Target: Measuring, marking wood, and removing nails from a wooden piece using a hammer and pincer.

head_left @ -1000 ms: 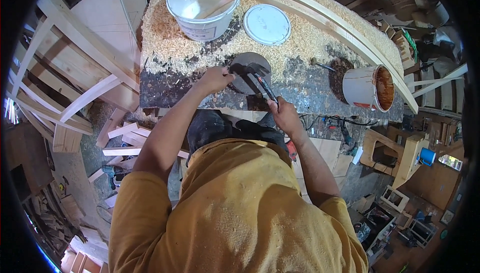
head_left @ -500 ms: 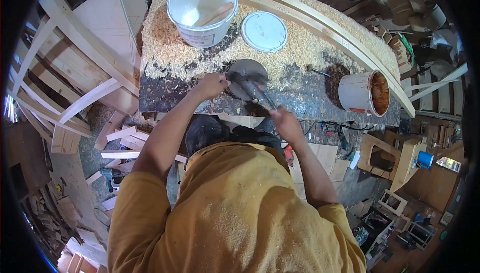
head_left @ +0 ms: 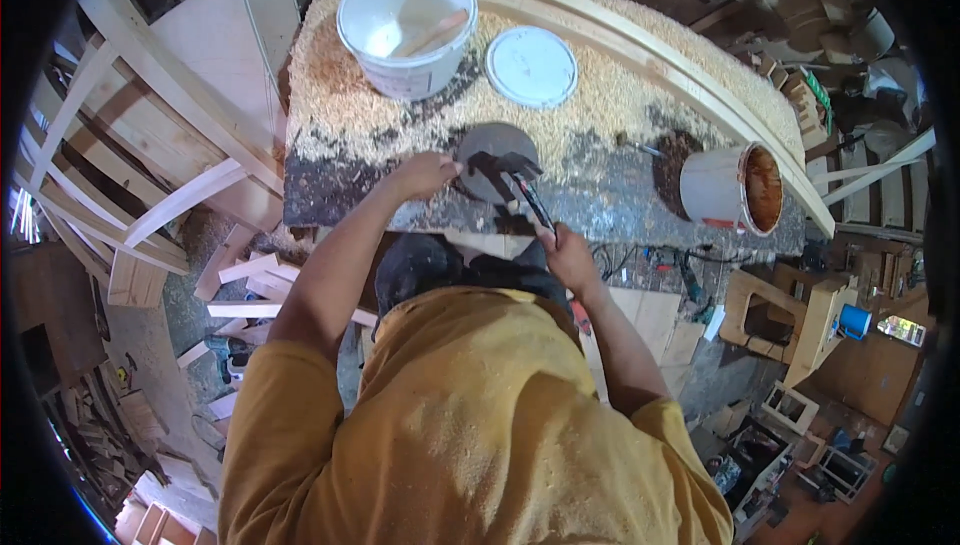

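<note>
A dark round disc lies at the near edge of the workbench, in front of my body. My left hand is closed at the disc's left rim, thumb and fingertips pinching its edge. A hammer with a dark head and dark handle is gripped by my right hand, which is wrapped round the handle's lower end. The hammer head is over the disc's right part; whether it touches cannot be told. A dark shadow falls across the disc.
Wood shavings cover much of the workbench. On it are a white bucket with a wooden stick inside, a round white lid, a tipped bucket with a rusty-brown inside, and long curved timbers. Timber offcuts litter the floor at left.
My right hand and the hammer have shifted slightly left, and the blurred hammer now shows sharply. My left hand keeps its place at the disc's rim.
</note>
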The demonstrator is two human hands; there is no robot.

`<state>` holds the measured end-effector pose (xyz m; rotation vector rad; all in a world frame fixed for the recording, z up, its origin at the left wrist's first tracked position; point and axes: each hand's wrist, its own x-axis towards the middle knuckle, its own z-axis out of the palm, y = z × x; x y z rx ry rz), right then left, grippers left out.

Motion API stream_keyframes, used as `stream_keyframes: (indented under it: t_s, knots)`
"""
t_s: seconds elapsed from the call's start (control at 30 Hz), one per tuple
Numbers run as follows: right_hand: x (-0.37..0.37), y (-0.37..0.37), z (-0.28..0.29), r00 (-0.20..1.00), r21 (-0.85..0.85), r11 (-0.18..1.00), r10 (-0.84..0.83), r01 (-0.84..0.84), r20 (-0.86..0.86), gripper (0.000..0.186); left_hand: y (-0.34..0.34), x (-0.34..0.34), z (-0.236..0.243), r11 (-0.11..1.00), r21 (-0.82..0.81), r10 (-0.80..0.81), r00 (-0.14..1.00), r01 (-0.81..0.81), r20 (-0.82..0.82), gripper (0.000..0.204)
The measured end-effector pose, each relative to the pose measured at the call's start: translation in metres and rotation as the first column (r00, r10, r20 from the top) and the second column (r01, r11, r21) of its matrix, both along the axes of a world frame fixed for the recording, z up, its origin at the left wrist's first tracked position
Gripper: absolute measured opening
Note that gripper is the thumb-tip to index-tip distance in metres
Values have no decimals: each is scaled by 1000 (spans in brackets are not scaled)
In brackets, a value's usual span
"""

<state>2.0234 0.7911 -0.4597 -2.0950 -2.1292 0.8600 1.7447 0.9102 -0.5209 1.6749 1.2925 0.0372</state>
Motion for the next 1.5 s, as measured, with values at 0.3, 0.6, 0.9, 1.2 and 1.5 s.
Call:
stream_keyframes:
  t_s: [0.3,0.6,0.9,1.2,1.5]
  knots:
    - [-26,33,96,151,489,785,470,380,-870,39,3,-11,-7,991,120,-77,984,58,160,51]
    - [-3,28,102,615,-34,981,-145,189,-775,55,3,-11,5,1000,14,-11,1000,10,11,54]
    - [17,-23,-29,887,76,958,-225,277,-403,41,-3,-4,3,977,-14,214,965,-215,154,46]
    - [80,-89,-24,655,-253,756,-652,604,-382,43,83,20,-10,786,330,575,815,-522,-79,33]
    - [163,-179,-17,608,-405,695,-718,594,-340,42,60,275,170,756,651,-201,921,-71,334,26]
